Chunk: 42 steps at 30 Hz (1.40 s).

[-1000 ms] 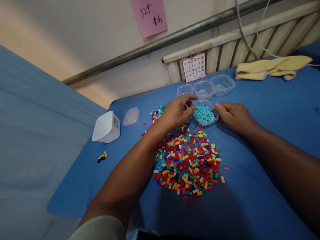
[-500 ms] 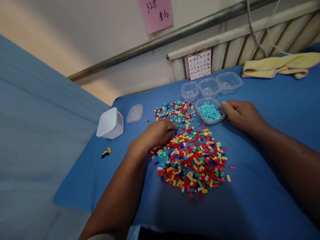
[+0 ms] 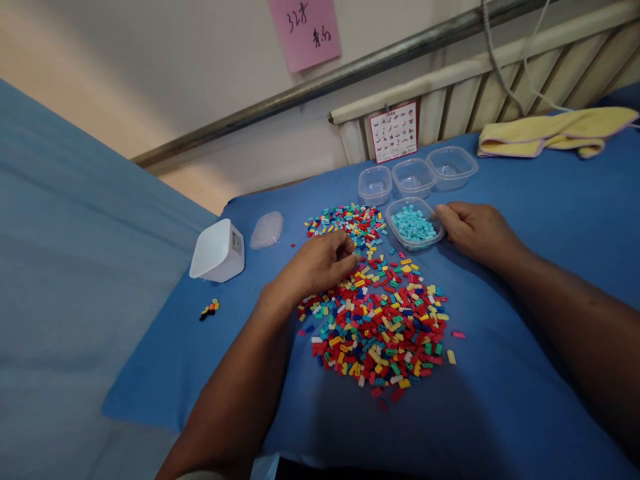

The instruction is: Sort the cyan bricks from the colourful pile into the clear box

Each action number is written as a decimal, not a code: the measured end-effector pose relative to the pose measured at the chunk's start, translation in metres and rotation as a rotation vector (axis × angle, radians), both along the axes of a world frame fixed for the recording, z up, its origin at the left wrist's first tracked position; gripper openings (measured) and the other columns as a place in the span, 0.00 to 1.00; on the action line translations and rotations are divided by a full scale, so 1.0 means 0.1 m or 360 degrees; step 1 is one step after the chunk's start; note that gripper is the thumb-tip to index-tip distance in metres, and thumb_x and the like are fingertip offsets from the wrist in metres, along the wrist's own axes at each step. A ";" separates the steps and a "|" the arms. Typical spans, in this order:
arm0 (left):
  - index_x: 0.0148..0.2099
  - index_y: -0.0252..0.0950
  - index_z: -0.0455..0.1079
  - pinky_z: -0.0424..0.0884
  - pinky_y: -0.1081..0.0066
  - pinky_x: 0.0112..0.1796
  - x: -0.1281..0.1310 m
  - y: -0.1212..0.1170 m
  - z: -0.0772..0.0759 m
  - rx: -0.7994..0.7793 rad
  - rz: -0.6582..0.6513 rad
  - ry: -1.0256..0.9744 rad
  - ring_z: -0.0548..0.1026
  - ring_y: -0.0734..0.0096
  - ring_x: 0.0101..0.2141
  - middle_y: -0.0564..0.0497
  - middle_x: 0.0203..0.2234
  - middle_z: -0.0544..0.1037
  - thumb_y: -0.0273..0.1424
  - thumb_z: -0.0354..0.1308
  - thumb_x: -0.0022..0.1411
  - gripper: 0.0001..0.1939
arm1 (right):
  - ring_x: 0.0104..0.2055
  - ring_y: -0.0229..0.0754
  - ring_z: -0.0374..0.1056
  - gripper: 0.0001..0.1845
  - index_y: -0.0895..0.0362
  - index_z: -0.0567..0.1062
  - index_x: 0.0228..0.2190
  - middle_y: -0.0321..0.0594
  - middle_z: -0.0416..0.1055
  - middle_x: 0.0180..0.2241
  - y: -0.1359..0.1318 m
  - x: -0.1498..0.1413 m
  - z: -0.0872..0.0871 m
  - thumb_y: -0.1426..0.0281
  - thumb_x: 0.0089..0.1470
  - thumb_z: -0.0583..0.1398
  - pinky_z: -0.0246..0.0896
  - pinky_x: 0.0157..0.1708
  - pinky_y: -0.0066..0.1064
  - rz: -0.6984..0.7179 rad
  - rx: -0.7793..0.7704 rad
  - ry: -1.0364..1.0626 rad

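Observation:
My left hand (image 3: 324,265) hovers low over the loose toy bricks, its thumb and curled index finger apart with nothing visible between them. Below it spreads a large pile of mixed-colour toy bricks (image 3: 385,327), mostly red, yellow, green and blue. A smaller heap of bricks (image 3: 350,220) lies just beyond the hand. To the right, my right hand (image 3: 470,230) pinches the right rim of a clear plastic container (image 3: 415,245). Light-blue bricks (image 3: 413,223) partly fill that container, which rests on the blue cloth.
Three clear containers (image 3: 413,179) stand in a row behind. At the left are a white tub (image 3: 217,252), a clear lid (image 3: 267,230) and a small black-and-yellow cluster (image 3: 210,309). A yellow cloth (image 3: 555,131) lies far right, near a radiator (image 3: 450,100) and picture card (image 3: 394,132).
My left hand's thumb and index finger have parted and lifted slightly from the bricks. My right hand stays at the container's rim. The whole view has shifted a little.

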<state>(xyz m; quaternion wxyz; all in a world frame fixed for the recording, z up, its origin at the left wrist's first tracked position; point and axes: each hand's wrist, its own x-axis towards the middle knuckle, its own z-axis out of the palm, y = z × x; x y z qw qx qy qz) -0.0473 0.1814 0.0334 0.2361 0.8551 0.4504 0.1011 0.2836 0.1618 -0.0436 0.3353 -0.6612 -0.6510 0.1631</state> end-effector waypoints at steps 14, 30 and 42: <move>0.48 0.37 0.84 0.71 0.62 0.43 0.80 0.46 -0.05 0.0341 -0.0096 0.0116 0.81 0.58 0.42 0.45 0.44 0.87 0.27 0.60 0.72 0.10 | 0.30 0.48 0.66 0.27 0.48 0.67 0.23 0.42 0.74 0.25 0.03 -0.01 0.02 0.50 0.71 0.51 0.52 0.31 0.39 -0.0027 -0.0049 0.0052; 0.45 0.38 0.82 0.69 0.62 0.39 0.79 0.32 -0.06 0.0399 -0.0316 0.0900 0.82 0.52 0.43 0.41 0.44 0.86 0.26 0.57 0.70 0.12 | 0.30 0.47 0.65 0.27 0.49 0.67 0.23 0.42 0.73 0.25 0.04 0.00 0.00 0.50 0.71 0.50 0.49 0.32 0.38 -0.0017 -0.0041 0.0046; 0.57 0.36 0.80 0.75 0.64 0.49 0.90 0.43 0.06 0.0457 -0.0028 -0.0158 0.82 0.62 0.47 0.46 0.48 0.87 0.29 0.60 0.75 0.13 | 0.29 0.45 0.62 0.27 0.51 0.68 0.24 0.41 0.72 0.25 0.05 -0.02 -0.05 0.51 0.72 0.51 0.47 0.31 0.38 -0.0034 0.0019 0.0046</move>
